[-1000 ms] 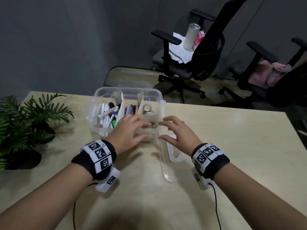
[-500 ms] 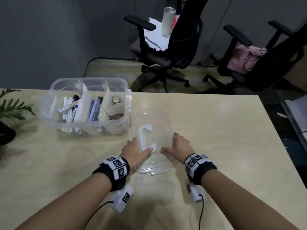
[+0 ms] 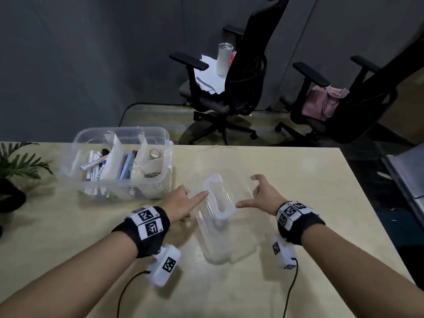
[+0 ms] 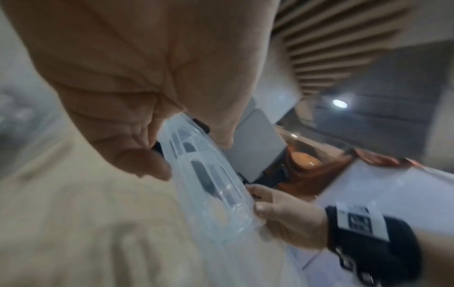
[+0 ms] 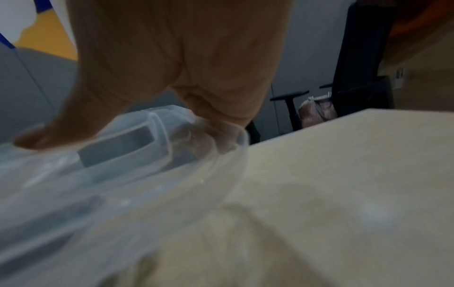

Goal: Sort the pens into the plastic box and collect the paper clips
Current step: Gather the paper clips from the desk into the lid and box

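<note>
The clear plastic box [image 3: 160, 134] stands open at the table's back left. Inside it, dividers separate several pens [image 3: 96, 166], a tape roll [image 3: 154, 153] and a heap of paper clips [image 3: 153, 175]. Its clear lid [image 3: 226, 228] is right of the box, tilted up off the table between both hands. My left hand [image 3: 181, 203] pinches the lid's left edge, thumb on top. My right hand [image 3: 263, 193] grips the right edge, with its fingers curled over the far side. In the wrist views the lid [image 4: 209, 174] [image 5: 123, 174] shows between thumb and fingers.
A potted plant [image 3: 16, 171] sits at the left edge of the table. Two black office chairs [image 3: 229, 88] [image 3: 344, 99] stand on the floor beyond the far edge. A grey flat object [image 3: 408, 171] lies off the table's right side.
Both hands left the box and went to the lid lying flat on the table. Now the lid is lifted and tilted between them.
</note>
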### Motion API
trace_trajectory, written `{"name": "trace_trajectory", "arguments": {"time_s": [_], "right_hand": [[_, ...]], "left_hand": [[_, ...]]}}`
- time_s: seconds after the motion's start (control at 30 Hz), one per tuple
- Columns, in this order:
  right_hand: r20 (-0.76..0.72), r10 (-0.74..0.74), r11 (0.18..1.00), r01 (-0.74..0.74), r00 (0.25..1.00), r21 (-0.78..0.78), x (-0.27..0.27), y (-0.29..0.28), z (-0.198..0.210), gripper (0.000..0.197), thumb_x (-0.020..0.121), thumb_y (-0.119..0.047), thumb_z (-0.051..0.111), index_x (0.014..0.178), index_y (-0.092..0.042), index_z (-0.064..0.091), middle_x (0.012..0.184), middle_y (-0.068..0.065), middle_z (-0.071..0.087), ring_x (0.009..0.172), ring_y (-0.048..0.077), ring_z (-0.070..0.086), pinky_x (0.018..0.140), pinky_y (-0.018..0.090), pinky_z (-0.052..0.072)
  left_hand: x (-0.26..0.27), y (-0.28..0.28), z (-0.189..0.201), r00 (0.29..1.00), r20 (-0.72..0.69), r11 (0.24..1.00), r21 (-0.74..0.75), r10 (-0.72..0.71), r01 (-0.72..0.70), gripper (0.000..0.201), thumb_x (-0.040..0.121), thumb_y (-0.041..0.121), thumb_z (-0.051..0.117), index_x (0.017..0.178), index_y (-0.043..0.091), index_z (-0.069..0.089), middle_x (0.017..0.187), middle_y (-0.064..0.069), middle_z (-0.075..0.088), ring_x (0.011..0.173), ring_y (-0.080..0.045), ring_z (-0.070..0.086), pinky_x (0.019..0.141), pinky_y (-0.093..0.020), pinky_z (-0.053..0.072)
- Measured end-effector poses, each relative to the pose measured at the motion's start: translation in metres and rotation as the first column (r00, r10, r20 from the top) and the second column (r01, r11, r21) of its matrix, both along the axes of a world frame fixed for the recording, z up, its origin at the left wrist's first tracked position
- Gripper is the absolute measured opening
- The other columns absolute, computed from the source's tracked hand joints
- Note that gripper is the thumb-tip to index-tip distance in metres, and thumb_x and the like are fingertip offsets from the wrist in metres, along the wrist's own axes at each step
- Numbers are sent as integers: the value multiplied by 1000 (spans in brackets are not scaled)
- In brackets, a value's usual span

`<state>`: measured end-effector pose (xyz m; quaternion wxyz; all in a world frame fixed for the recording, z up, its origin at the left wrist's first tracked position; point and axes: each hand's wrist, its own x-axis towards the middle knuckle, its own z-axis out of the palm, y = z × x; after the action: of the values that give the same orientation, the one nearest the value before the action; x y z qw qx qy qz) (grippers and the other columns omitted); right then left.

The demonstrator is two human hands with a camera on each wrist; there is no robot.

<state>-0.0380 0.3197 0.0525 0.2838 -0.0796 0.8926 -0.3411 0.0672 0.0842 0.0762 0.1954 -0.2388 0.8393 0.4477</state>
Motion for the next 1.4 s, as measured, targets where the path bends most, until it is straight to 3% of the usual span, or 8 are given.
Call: {"name": "trace_trajectory", "arguments": {"time_s": [0.23, 0.37, 0.53, 0.67, 0.83, 1.03, 1.27, 1.4], "right_hand": [[-237, 103, 983, -135, 966, -125, -22, -21, 77, 107, 52, -39, 91, 137, -23, 27, 81, -4, 43, 67, 6, 44, 60, 18, 34], [-373, 136, 957, -219, 918, -190, -23, -54, 105, 92, 58, -45, 87, 130, -30, 32, 82, -13, 47, 69, 0, 45, 61, 16, 36], [-423, 136, 900, -290, 896, -325, -22, -100, 119, 43, 91, -60, 43, 116, -26, 54, 102, 1, 61, 92, 11, 56, 84, 34, 44], [-252, 64, 960, -128, 966, -248, -25, -131, 122, 93, 77, -87, 11, 131, -25, 55, 134, -2, 53, 128, 17, 45, 111, 43, 30], [-33, -17, 993, 13, 999, -115, -19, -157, 134, 100, 76, -85, 3, 137, -21, 49, 143, 5, 45, 124, 30, 47, 92, 48, 48], [60, -10, 987, 20, 998, -161, -33, -177, 149, 141, 32, -107, 13, 143, -24, 40, 149, 2, 38, 125, 35, 48, 99, 55, 45], [327, -62, 971, 132, 943, -197, -44, -199, 160, 117, 50, -96, 45, 142, -26, 38, 143, 13, 41, 120, 43, 51, 83, 48, 52], [347, -57, 974, 129, 936, -187, -34, -214, 123, 90, 66, -60, 75, 136, -12, 46, 114, 13, 48, 71, 26, 63, 68, 40, 59]], "left_hand": [[-20, -42, 93, 913, -387, 983, -73, 128, -169, 82, 83, 61, 56, 146, 27, 17, 112, -4, 55, 59, -20, 67, 45, -26, 50], [-20, -74, 123, 880, -410, 969, 43, 239, -243, 59, 86, 70, 40, 121, 24, 47, 94, -5, 60, 58, -21, 67, 50, -28, 50], [-6, -104, 133, 798, -402, 893, 175, 449, -414, 67, 82, 79, 16, 113, 25, 41, 81, -11, 57, 60, -25, 61, 74, -47, 59], [5, -135, 130, 705, -392, 806, 280, 591, -521, 85, 79, 82, 18, 133, 20, 39, 79, -9, 52, 49, -18, 55, 75, -45, 59], [18, -157, 121, 694, -358, 774, 399, 625, -491, 89, 76, 85, 20, 134, 20, 40, 90, -11, 49, 50, -14, 45, 68, -42, 59], [27, -179, 128, 686, -437, 812, 350, 582, -467, 77, 70, 89, 24, 110, 27, 45, 101, -18, 59, 56, -23, 61, 67, -43, 59], [-1, -216, 139, 576, -486, 751, 484, 657, -449, 97, 77, 83, 28, 136, 7, 41, 75, -4, 48, 57, -17, 59, 76, -49, 58], [-7, -235, 117, 665, -389, 711, 630, 638, -313, 98, 71, 85, 42, 132, 8, 40, 107, -19, 56, 97, -32, 60, 95, -47, 50]]}}
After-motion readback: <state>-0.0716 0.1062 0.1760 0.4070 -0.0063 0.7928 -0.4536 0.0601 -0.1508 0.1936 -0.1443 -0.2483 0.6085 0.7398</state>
